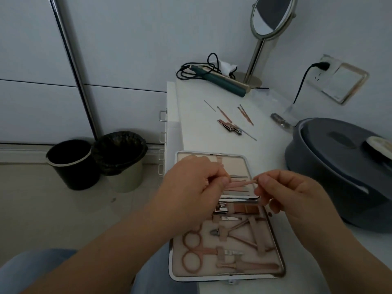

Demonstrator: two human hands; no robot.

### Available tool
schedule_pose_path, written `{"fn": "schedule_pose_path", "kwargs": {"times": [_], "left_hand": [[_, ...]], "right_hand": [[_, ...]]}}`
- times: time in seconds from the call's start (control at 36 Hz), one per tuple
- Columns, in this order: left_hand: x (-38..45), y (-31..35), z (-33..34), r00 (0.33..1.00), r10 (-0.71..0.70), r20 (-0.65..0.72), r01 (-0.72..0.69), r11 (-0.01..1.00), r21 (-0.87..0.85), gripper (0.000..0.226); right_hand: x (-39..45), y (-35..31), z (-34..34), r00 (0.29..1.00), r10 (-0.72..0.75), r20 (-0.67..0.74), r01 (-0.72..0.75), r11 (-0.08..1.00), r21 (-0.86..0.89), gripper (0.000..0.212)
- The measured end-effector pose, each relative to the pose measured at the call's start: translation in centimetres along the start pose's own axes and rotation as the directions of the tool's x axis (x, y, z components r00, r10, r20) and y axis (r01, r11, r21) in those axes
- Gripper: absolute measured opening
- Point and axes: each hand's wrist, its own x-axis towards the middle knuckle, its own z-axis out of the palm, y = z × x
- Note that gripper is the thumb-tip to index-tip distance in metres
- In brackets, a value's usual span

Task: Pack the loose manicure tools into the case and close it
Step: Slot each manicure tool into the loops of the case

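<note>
So both hands, left hand (191, 187) and right hand (288, 194), pinch one pink tool (239, 183) over the open case (273, 209); several loose tools (230, 126) wait far off on the desk (195, 134).

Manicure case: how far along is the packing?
Done: scissors and nippers sit strapped in the open case. In hand: the left hand and right hand pinch a thin pink tool above it. Left: nail clipper and several thin picks lie loose on the table; case unclosed.
</note>
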Motion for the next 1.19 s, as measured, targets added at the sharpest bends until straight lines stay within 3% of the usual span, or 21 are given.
{"fn": "schedule_pose_path", "kwargs": {"times": [0.11, 0.19, 0.28, 0.42, 0.92, 1.03, 1.19], "left_hand": [[0.3, -1.7, -0.1, 0.999, -0.015, -0.038, 0.018, 0.995, 0.099, 0.016], [0.4, -3.0, 0.2, 0.997, -0.073, -0.025, 0.076, 0.983, 0.166, 0.029], [0.3, -3.6, 0.5, 0.991, -0.131, 0.019, 0.128, 0.985, 0.119, 0.047], [0.2, -4.5, 0.7, 0.991, -0.128, 0.042, 0.127, 0.991, 0.040, 0.055], [0.1, -5.3, 0.7, 0.998, -0.001, 0.063, -0.004, 0.997, 0.083, 0.050], [0.1, -5.4, 0.8, 0.998, 0.002, 0.069, -0.007, 0.997, 0.080, 0.053], [0.2, -5.4, 0.6, 0.995, 0.009, 0.101, -0.020, 0.993, 0.115, 0.046]], "right_hand": [[1.1, 1.0, -1.3, 0.988, 0.011, -0.153, -0.021, 0.998, -0.065, 0.024], [1.6, 1.9, -1.7, 0.974, -0.020, -0.226, -0.015, 0.988, -0.151, 0.026], [1.7, 2.5, -1.6, 0.965, -0.060, -0.256, -0.005, 0.969, -0.246, 0.024], [2.2, 2.5, -1.4, 0.956, -0.067, -0.284, -0.016, 0.960, -0.280, 0.024], [5.1, 2.8, -1.4, 0.995, 0.079, -0.053, -0.095, 0.866, -0.490, 0.035], [5.7, 2.7, -1.1, 0.990, 0.132, 0.043, -0.087, 0.827, -0.555, 0.034], [6.4, 2.3, -0.6, 0.993, 0.097, 0.061, -0.048, 0.834, -0.550, 0.019]]}}
